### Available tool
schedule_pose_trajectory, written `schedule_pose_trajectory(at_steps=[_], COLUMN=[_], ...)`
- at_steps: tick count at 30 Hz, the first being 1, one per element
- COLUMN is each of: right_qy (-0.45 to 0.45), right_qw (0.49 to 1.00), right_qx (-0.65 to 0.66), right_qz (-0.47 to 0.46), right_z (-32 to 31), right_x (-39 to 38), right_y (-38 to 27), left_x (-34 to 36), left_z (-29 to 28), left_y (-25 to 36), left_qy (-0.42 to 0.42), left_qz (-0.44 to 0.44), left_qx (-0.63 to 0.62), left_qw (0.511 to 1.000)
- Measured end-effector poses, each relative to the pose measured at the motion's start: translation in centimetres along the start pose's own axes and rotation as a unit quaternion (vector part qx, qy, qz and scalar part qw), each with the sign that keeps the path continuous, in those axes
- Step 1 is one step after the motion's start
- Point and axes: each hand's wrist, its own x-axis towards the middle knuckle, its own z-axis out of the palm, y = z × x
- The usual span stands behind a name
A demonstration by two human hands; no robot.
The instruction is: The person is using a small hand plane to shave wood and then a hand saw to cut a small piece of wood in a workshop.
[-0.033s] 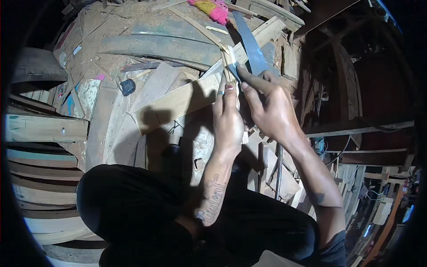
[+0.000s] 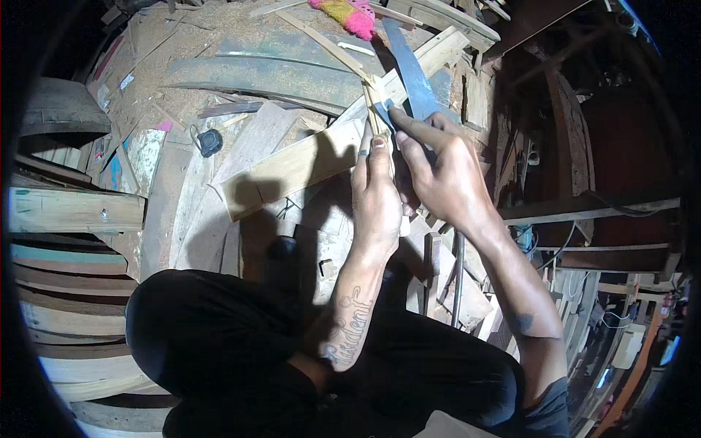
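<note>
My left hand [image 2: 377, 186] is closed around a narrow wooden strip [image 2: 373, 93], thumb lying along it. The strip points away from me, and its lower part is hidden by the hand. Just to the right, my right hand [image 2: 447, 169] is closed on a small bluish metal blade [image 2: 383, 114], its index finger stretched along the blade. That blade rests against the side of the strip; any handle is hidden in the fingers. Beyond the right hand lies a wide saw-like metal blade [image 2: 410, 69] across a pale board [image 2: 438, 55].
A broad light plank [image 2: 292, 169] lies left of my hands, with a dark tape measure [image 2: 209, 142] farther left. Long grey boards [image 2: 263, 77] and a pink and yellow cloth [image 2: 349, 16] lie on the sawdust-covered ground. Stacked timber [image 2: 77, 212] stands at left. Offcuts [image 2: 467, 303] and a metal rod [image 2: 458, 281] are near my right knee.
</note>
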Motion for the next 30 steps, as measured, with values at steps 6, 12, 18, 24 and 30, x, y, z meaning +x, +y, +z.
schedule_pose_trajectory(at_steps=[6, 12, 18, 24, 30], right_qy=[0.004, 0.033, 0.016, 0.022, 0.014], right_qw=[0.999, 0.999, 0.997, 0.996, 0.995], right_qx=[-0.032, 0.026, 0.053, 0.064, 0.036], right_qz=[-0.024, 0.006, 0.056, 0.061, 0.089], right_z=[1.1, 1.4, 1.8, 2.1, 1.9], right_x=[0.8, 1.3, 1.7, 1.6, 1.4], right_y=[1.0, 1.9, 2.0, 2.2, 2.4], left_x=[-0.2, -0.5, -0.4, -0.4, -0.1], left_z=[-0.2, 0.6, 0.4, 0.6, 0.0], left_y=[0.5, 0.5, 0.6, 0.4, -0.3], left_qy=[0.010, 0.031, 0.022, 0.038, -0.008], left_qz=[-0.030, -0.077, -0.077, -0.076, -0.084], left_qx=[0.040, 0.002, 0.011, 0.015, -0.046], left_qw=[0.999, 0.997, 0.997, 0.996, 0.995])
